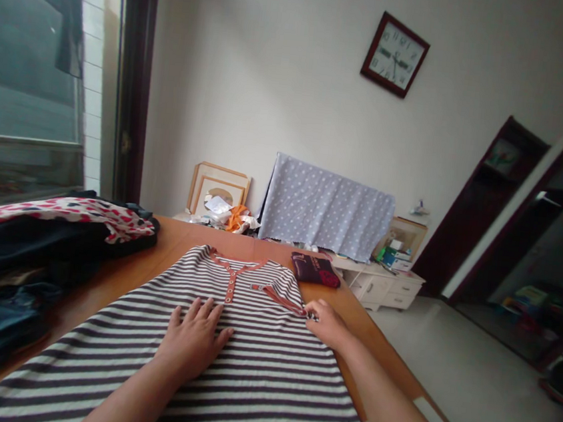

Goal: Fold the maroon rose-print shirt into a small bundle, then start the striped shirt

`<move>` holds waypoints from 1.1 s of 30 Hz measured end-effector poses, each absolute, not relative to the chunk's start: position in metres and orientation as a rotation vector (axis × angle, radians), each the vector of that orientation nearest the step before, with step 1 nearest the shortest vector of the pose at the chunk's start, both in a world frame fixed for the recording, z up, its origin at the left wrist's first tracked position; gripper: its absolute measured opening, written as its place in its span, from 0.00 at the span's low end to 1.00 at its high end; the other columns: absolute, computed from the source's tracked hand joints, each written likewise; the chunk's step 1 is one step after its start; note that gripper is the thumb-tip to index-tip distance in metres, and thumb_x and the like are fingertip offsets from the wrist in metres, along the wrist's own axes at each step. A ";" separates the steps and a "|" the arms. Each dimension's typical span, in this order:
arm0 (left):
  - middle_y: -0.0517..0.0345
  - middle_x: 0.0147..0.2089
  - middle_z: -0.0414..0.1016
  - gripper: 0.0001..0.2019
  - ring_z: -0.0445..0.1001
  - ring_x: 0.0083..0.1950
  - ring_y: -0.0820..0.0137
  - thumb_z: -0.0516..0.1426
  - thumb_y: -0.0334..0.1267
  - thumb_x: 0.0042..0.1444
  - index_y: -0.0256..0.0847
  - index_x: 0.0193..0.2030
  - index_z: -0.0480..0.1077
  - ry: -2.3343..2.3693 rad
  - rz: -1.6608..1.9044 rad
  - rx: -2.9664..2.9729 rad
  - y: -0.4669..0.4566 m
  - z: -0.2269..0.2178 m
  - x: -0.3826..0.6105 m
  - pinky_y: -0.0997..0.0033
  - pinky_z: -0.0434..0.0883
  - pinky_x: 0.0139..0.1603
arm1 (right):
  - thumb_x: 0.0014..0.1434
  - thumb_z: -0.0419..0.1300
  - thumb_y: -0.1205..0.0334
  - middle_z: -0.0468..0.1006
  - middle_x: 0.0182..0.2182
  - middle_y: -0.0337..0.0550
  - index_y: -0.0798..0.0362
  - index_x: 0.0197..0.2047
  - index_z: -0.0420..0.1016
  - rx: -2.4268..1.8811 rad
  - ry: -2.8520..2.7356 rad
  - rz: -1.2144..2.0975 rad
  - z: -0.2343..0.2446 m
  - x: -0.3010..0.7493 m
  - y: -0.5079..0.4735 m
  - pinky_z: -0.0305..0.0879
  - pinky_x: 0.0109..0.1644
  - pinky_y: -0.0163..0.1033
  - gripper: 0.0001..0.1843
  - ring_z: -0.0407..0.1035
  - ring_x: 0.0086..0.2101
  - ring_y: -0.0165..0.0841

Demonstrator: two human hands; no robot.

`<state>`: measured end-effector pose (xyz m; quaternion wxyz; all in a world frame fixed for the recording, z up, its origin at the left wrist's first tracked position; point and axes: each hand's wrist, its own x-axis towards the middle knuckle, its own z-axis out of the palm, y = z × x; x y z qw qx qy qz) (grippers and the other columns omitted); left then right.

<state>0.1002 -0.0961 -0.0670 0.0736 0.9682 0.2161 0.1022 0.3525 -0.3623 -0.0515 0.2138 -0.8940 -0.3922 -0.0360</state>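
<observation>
A long-sleeved T-shirt with white and dark stripes (253,382) lies flat on the wooden table (139,273), its neck towards the far edge. It has an orange-trimmed collar and a placket with metal snaps (230,285). My left hand (192,339) rests palm down on the chest, fingers spread. At the right, my right hand (327,323) pinches the orange-trimmed sleeve cuff (307,313), with the sleeve folded across the shirt's upper right. A small object shows at my fingertips, too small to identify.
A heap of dark and red-patterned clothes (20,257) covers the table's left side. A folded dark red cloth item (315,270) lies past the collar. Papers and orange wrapping (235,219) stand beyond the far edge. The tiled floor (446,363) lies beyond the right edge.
</observation>
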 end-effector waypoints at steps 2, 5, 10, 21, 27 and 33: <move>0.49 0.77 0.54 0.36 0.47 0.77 0.47 0.41 0.63 0.64 0.46 0.72 0.62 0.651 0.307 2.906 -0.096 -0.067 0.101 0.32 0.42 0.72 | 0.55 0.59 0.68 0.75 0.38 0.39 0.48 0.38 0.78 -2.515 -1.021 -0.209 -0.050 0.352 -0.364 0.56 0.39 0.32 0.09 0.68 0.38 0.31; 0.49 0.77 0.54 0.36 0.46 0.78 0.47 0.41 0.64 0.64 0.47 0.72 0.62 0.652 0.306 2.910 -0.096 -0.068 0.100 0.32 0.42 0.72 | 0.56 0.58 0.69 0.75 0.37 0.39 0.49 0.36 0.78 -2.557 -1.071 -0.314 -0.045 0.349 -0.366 0.54 0.39 0.32 0.09 0.68 0.38 0.31; 0.48 0.77 0.54 0.36 0.47 0.77 0.47 0.41 0.63 0.65 0.48 0.72 0.62 0.661 0.310 2.908 -0.098 -0.065 0.098 0.34 0.43 0.72 | 0.58 0.59 0.64 0.79 0.34 0.42 0.51 0.29 0.79 -2.641 -1.028 -0.177 -0.029 0.348 -0.353 0.56 0.40 0.33 0.08 0.69 0.38 0.32; 0.50 0.77 0.53 0.35 0.45 0.78 0.48 0.43 0.61 0.65 0.48 0.72 0.61 0.674 0.277 2.896 -0.101 -0.060 0.096 0.34 0.42 0.73 | 0.65 0.53 0.60 0.85 0.40 0.52 0.54 0.41 0.84 -2.583 -0.646 -0.191 -0.017 0.396 -0.242 0.65 0.45 0.34 0.17 0.77 0.42 0.38; 0.50 0.77 0.52 0.35 0.46 0.78 0.48 0.42 0.61 0.65 0.48 0.72 0.62 0.682 0.283 2.903 -0.101 -0.059 0.096 0.34 0.42 0.73 | 0.62 0.58 0.51 0.81 0.48 0.64 0.58 0.52 0.80 -2.647 -0.432 -0.087 -0.036 0.405 -0.212 0.70 0.48 0.43 0.23 0.77 0.47 0.47; 0.51 0.77 0.53 0.35 0.46 0.78 0.49 0.41 0.62 0.65 0.49 0.72 0.61 0.687 0.272 2.896 -0.101 -0.060 0.096 0.34 0.42 0.73 | 0.61 0.58 0.58 0.82 0.46 0.59 0.52 0.48 0.82 -2.650 -0.373 -0.068 -0.052 0.407 -0.212 0.71 0.45 0.45 0.16 0.78 0.46 0.48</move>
